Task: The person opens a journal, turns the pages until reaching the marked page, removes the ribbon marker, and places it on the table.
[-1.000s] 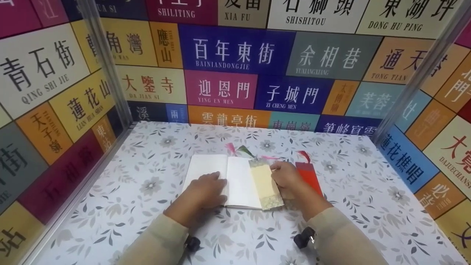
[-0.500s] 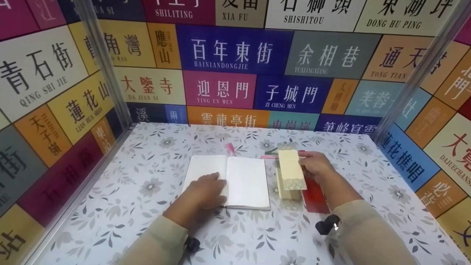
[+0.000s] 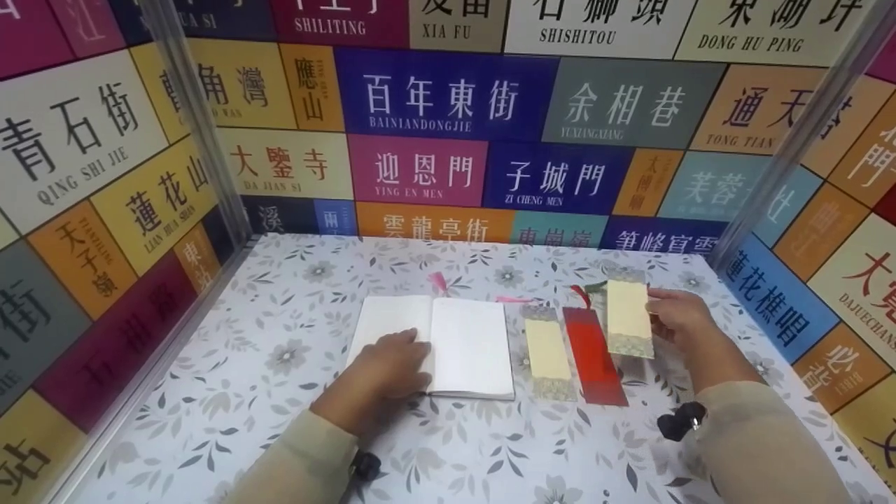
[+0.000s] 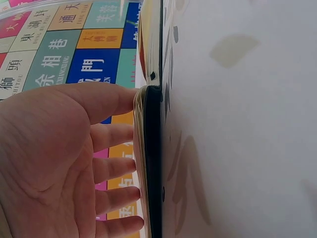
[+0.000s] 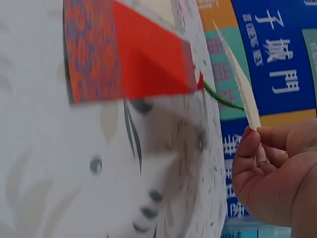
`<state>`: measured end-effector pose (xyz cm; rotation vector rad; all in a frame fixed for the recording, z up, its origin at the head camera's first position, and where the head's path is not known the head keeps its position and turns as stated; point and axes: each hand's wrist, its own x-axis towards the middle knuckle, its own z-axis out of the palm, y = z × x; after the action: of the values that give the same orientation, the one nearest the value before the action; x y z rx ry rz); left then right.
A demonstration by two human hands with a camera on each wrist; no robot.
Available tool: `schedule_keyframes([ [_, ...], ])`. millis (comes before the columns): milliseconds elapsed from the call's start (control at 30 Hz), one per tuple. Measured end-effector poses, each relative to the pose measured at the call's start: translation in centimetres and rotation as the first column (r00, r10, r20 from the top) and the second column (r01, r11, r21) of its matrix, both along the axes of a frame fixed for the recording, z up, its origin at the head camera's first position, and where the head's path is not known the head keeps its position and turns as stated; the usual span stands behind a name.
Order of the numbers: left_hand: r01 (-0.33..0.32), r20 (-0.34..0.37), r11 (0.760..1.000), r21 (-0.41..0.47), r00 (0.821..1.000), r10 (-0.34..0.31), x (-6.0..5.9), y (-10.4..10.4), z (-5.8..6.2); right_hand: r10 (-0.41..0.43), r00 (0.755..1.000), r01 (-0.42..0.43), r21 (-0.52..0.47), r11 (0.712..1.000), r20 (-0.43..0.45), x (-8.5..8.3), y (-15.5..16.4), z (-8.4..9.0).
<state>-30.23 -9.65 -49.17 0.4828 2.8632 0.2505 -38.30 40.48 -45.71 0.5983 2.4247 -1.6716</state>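
An open notebook with blank white pages lies on the table. My left hand rests on its left page; in the left wrist view the fingers are spread and their tips touch the paper. My right hand pinches the edge of a cream bookmark with patterned ends and a green tassel. That bookmark is raised above the table, right of a red bookmark with a red tassel. Between the notebook and the red one lies another cream bookmark.
Pink ribbon sticks out above the notebook, and a pink tassel lies above the flat cream bookmark. The table has a floral cover. Sign-printed walls close off its back and sides.
My right hand has lifted the green-tasselled bookmark off the notebook's right side and carried it rightward, past the other cream bookmark and the red one. My left hand stays put.
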Motion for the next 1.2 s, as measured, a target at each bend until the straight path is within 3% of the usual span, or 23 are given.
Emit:
schedule_keyframes([
  [167, -0.015, 0.023, 1.0, 0.015, 1.0, 0.015, 0.1, 0.0, 0.2, 0.077, 0.996, -0.079, 0.046, 0.996, 0.041, 1.0, 2.4, -0.5],
  [300, -0.022, 0.032, 1.0, 0.013, 0.999, 0.021, 0.1, 0.0, 0.3, 0.127, 0.984, -0.143, 0.129, 0.981, 0.125, 1.8, 3.3, -1.2],
  [533, -0.034, 0.041, 0.999, 0.011, 0.999, 0.034, 0.0, 0.0, 0.2, 0.108, 0.974, -0.143, 0.175, 0.974, 0.197, 2.3, 3.1, -2.9],
  [933, 0.014, -0.012, 1.0, -0.022, 1.0, -0.014, -0.1, 0.1, 0.1, 0.052, 0.985, -0.086, 0.2, 0.976, 0.166, 2.8, 3.1, -3.1],
  [1200, -0.016, 0.032, 1.0, 0.009, 0.999, 0.016, 0.1, 0.0, 0.1, 0.082, 0.996, -0.09, 0.188, 0.978, 0.046, 2.9, 0.9, -3.1],
])
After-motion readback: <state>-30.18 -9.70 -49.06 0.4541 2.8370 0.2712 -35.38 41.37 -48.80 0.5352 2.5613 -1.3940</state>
